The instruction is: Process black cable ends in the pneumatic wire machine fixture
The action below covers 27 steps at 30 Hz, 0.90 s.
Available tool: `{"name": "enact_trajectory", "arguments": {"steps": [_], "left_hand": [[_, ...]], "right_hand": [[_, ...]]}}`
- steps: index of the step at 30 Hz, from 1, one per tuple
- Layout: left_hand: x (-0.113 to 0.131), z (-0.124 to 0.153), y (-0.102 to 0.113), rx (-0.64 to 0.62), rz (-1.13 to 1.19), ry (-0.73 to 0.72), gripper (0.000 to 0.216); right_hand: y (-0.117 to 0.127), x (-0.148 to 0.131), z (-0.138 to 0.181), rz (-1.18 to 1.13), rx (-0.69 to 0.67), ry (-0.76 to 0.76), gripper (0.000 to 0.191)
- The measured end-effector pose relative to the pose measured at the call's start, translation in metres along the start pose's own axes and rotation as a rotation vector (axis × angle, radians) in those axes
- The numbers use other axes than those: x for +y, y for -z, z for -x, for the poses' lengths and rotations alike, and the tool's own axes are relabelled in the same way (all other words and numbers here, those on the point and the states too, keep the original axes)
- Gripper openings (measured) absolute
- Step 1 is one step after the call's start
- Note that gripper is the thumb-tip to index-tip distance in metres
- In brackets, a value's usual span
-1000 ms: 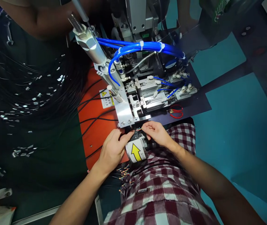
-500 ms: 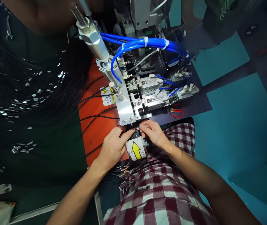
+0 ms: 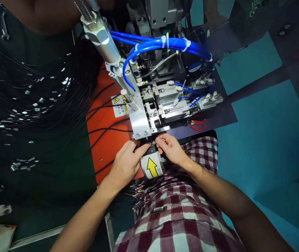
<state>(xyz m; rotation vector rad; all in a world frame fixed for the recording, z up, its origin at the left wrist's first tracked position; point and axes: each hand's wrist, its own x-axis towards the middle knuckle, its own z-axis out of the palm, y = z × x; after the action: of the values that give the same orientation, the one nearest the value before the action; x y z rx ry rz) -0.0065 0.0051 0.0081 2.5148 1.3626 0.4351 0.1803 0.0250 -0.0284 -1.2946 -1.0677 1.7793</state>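
Observation:
My left hand (image 3: 127, 161) pinches a thin black cable at the front edge of a small metal machine (image 3: 149, 112). Opposite it, my right hand (image 3: 170, 148) is closed in a pinch on the cable's fine coloured wire ends (image 3: 154, 142), just under the machine's silver plate. Between the two hands sits a white cylinder with a yellow arrow label (image 3: 152, 167). The wire tips are too small to make out clearly.
Blue air hoses (image 3: 165, 45) and a silver cylinder (image 3: 99, 35) rise over the machine. Black cables cross an orange mat (image 3: 107, 140). A large pile of black cables with metal plugs (image 3: 25, 94) lies left. Red-handled snips (image 3: 198, 124) lie right. Loose stripped wires (image 3: 137, 192) hang by my lap.
My right hand has moved a little left and closer to the machine's front slot. The left hand keeps its pinch almost in place.

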Motion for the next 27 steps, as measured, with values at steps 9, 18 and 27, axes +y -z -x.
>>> {"name": "enact_trajectory", "arguments": {"steps": [9,18,27], "left_hand": [[-0.006,0.002,-0.001,-0.016,0.137,0.012,0.036],[-0.009,0.0,0.0,-0.015,0.208,0.032,0.031],[-0.014,-0.001,-0.002,0.001,0.259,0.003,0.029]], "right_hand": [[-0.001,-0.004,0.001,-0.023,0.002,-0.008,0.034],[-0.001,-0.004,0.002,-0.035,-0.002,0.004,0.029],[-0.001,-0.004,0.002,-0.032,0.0,0.002,0.03]]}}
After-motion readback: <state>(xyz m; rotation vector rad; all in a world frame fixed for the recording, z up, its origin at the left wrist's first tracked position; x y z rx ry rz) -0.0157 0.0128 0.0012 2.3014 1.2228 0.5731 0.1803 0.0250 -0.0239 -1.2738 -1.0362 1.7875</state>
